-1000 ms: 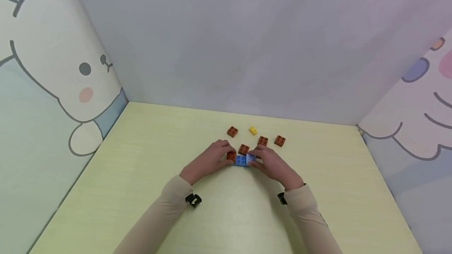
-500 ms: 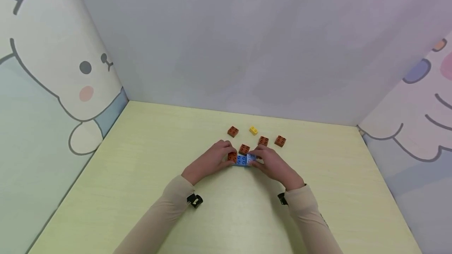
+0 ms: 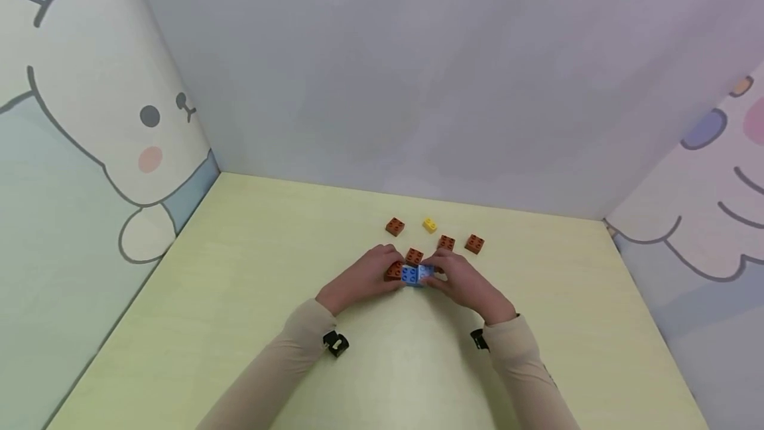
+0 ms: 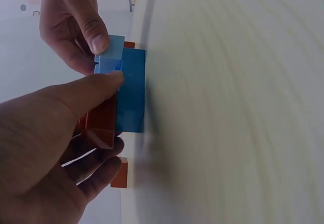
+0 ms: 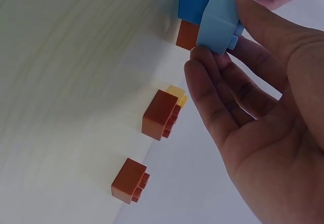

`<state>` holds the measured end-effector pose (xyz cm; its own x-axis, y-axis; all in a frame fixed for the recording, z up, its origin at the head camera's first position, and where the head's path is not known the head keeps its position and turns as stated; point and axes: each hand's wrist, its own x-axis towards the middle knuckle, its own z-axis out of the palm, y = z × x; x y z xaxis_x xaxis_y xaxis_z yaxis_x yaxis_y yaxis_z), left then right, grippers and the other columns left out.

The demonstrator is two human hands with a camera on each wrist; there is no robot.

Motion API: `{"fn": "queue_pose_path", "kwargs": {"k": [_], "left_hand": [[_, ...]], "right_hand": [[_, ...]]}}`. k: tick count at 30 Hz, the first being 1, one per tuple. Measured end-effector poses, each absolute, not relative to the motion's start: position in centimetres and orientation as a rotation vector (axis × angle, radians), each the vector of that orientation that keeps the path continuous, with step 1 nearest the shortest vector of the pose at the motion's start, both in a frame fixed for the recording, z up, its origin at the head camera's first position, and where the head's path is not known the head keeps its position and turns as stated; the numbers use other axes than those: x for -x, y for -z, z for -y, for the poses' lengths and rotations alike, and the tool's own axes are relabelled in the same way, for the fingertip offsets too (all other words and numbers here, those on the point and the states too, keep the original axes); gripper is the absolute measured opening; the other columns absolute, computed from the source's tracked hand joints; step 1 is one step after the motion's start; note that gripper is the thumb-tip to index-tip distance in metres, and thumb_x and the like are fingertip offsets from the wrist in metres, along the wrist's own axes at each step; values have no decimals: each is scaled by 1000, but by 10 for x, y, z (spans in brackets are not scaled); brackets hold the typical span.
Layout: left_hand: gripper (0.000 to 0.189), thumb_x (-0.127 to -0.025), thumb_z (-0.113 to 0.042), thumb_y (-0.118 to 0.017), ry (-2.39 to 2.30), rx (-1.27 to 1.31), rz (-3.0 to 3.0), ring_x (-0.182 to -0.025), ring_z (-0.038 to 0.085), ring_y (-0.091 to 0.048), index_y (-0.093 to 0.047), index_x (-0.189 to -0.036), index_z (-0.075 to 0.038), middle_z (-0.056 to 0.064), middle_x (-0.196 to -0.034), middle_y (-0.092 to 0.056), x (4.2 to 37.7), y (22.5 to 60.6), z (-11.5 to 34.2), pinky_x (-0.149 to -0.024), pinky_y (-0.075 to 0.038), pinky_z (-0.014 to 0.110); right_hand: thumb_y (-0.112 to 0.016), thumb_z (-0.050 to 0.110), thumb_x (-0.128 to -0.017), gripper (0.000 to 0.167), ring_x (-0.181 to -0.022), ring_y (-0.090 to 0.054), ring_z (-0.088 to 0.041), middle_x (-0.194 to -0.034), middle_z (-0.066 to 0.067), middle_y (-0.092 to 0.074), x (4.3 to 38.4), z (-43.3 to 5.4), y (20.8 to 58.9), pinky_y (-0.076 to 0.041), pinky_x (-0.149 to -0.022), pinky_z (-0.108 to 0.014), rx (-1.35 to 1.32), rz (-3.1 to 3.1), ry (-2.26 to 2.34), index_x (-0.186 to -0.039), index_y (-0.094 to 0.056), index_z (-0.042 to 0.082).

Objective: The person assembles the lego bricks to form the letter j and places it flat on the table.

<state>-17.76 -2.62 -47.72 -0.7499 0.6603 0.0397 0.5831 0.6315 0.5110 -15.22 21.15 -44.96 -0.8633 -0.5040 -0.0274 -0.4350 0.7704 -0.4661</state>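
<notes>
The left hand (image 3: 363, 276) covers part of its brown brick (image 3: 394, 271); in the right wrist view, a loose brick (image 5: 159, 113) half-hides the yellow brick (image 5: 176, 93), and the top edge crops the blue block (image 5: 198, 1)!

No readable text, labels, brands, numbers or signs in any view.
</notes>
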Motion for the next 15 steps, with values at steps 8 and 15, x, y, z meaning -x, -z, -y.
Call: {"fn": "queue_pose_path", "kwargs": {"k": [8, 15], "left_hand": [[33, -99, -32, -69, -809, -1031, -2669, -104, 13, -58, -66, -124, -11, 1, -117, -64, 179, 483, 21, -98, -51, 34], [40, -96, -33, -72, -776, -966, -2671, -109, 14, -58, -65, -129, -12, 2, -124, -65, 180, 481, 18, -101, -51, 34]], "right_hand": [[-65, 29, -101, 33, -111, -67, -24, -118, -7, -70, 160, -216, 442, -55, -97, -45, 715, -2795, 704, -123, -71, 6], [-65, 25, -101, 29, -102, -68, -23, -110, -8, -70, 180, -215, 443, -57, -92, -45, 693, -2822, 761, -121, -72, 4]]}}
